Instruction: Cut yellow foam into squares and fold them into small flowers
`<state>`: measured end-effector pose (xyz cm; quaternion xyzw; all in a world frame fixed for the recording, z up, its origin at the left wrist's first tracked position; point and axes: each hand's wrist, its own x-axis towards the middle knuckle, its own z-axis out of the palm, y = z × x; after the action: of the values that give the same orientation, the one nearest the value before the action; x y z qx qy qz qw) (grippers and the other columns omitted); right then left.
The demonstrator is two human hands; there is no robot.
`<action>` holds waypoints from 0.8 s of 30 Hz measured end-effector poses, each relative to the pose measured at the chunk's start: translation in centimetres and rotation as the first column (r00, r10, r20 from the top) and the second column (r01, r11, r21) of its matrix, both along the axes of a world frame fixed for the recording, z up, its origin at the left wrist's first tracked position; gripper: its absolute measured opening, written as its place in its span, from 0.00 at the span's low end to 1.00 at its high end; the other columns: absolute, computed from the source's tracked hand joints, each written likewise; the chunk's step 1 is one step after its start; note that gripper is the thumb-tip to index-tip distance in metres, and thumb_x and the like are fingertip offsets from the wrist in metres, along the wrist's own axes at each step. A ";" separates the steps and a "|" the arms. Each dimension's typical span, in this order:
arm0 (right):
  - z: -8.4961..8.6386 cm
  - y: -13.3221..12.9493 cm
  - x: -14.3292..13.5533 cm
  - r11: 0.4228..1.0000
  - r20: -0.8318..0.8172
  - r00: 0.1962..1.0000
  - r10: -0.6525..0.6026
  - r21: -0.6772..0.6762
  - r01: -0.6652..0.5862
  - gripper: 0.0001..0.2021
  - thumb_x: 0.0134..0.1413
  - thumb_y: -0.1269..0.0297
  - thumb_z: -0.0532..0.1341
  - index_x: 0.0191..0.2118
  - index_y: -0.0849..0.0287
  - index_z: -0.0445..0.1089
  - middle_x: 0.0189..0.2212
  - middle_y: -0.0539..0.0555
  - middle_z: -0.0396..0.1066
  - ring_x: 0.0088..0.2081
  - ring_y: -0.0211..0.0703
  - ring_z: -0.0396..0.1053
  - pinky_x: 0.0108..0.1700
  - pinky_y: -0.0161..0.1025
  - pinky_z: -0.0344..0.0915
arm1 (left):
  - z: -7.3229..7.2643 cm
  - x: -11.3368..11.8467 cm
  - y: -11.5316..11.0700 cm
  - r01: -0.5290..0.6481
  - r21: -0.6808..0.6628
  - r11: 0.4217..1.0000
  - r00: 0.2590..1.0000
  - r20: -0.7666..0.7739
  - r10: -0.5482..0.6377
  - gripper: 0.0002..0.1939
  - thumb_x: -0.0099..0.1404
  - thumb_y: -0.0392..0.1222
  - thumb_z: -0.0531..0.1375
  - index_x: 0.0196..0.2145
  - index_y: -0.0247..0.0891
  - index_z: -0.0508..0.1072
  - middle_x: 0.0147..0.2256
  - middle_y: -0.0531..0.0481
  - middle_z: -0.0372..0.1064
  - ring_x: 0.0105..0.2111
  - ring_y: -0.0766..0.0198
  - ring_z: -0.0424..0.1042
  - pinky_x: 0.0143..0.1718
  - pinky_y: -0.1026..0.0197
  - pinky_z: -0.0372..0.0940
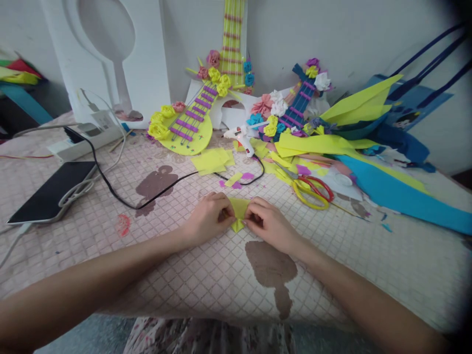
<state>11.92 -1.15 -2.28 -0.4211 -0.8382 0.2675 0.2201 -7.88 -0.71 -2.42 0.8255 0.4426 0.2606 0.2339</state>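
Note:
A small piece of yellow paper (239, 208) lies between my hands at the middle of the quilted cloth. My left hand (212, 219) pinches its left side, and my right hand (271, 223) pinches its right side. Near its lower edge the paper looks folded or creased. Just beyond are purple scraps (248, 175) and a stack of yellow paper squares (212, 161). A white glue gun (241, 140) rests behind them, its black cord curving toward my hands. Scissors with red and yellow handles (313, 191) lie to the right.
Paper-flower-decorated instrument shapes (191, 123) stand against the wall. Blue crepe paper (405, 191) stretches across the right. A tablet (53, 191) and a power strip (88, 135) with cables occupy the left. A white foam board (155, 59) leans behind.

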 end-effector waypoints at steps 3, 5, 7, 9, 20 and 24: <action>0.0 -0.1 -0.1 1.000 0.011 1.000 -0.011 0.011 0.011 0.06 0.53 0.73 0.58 0.28 0.58 0.61 0.31 0.50 0.59 0.31 0.36 0.60 0.32 0.35 0.57 | -0.1 0.2 -0.2 -0.032 0.000 0.999 0.999 -0.010 0.032 0.02 0.56 0.33 0.58 0.27 0.36 0.69 0.30 0.49 0.67 0.35 0.62 0.64 0.38 0.59 0.59; 0.0 -0.1 -0.2 1.000 0.017 1.000 -0.016 0.015 0.016 0.06 0.53 0.73 0.58 0.28 0.58 0.61 0.31 0.49 0.59 0.30 0.36 0.60 0.32 0.35 0.57 | -0.2 0.3 -0.4 -0.042 0.009 0.999 0.999 -0.018 0.042 0.02 0.56 0.34 0.58 0.27 0.36 0.69 0.31 0.49 0.68 0.36 0.61 0.64 0.38 0.58 0.59; 0.0 0.0 -0.1 1.000 0.019 1.000 -0.020 0.015 0.020 0.06 0.52 0.73 0.58 0.28 0.58 0.60 0.31 0.49 0.59 0.30 0.35 0.60 0.31 0.35 0.57 | -0.4 0.3 -0.5 -0.044 0.026 0.999 0.999 -0.027 0.045 0.01 0.57 0.34 0.58 0.27 0.36 0.69 0.32 0.49 0.68 0.37 0.60 0.64 0.39 0.58 0.59; -0.1 0.0 -0.1 1.000 0.019 1.000 -0.021 0.017 0.021 0.06 0.52 0.73 0.58 0.28 0.58 0.60 0.31 0.49 0.59 0.29 0.35 0.60 0.31 0.35 0.57 | -0.5 0.3 -0.5 -0.042 0.041 0.998 0.998 -0.035 0.043 0.01 0.57 0.34 0.58 0.28 0.36 0.69 0.33 0.49 0.68 0.37 0.60 0.64 0.40 0.57 0.59; -0.2 -0.1 -0.2 0.999 0.014 1.000 -0.028 0.024 0.027 0.06 0.52 0.74 0.58 0.28 0.58 0.61 0.31 0.49 0.59 0.29 0.35 0.60 0.31 0.35 0.57 | -0.2 0.6 -0.7 -0.066 0.032 0.997 0.996 -0.062 0.068 0.01 0.58 0.35 0.58 0.29 0.36 0.70 0.34 0.48 0.67 0.38 0.59 0.64 0.41 0.56 0.59; 0.2 0.1 0.3 1.000 -0.013 1.000 0.015 -0.015 -0.016 0.05 0.52 0.73 0.59 0.29 0.58 0.62 0.31 0.49 0.59 0.29 0.34 0.60 0.31 0.34 0.57 | 0.1 -0.2 0.1 0.032 -0.014 0.999 0.999 -0.026 -0.032 0.02 0.58 0.34 0.58 0.29 0.36 0.70 0.32 0.49 0.67 0.35 0.62 0.65 0.40 0.58 0.60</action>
<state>12.17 -1.01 -2.13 -0.4144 -0.8380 0.2781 0.2206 -8.08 -0.64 -2.29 0.8343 0.4340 0.2429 0.2380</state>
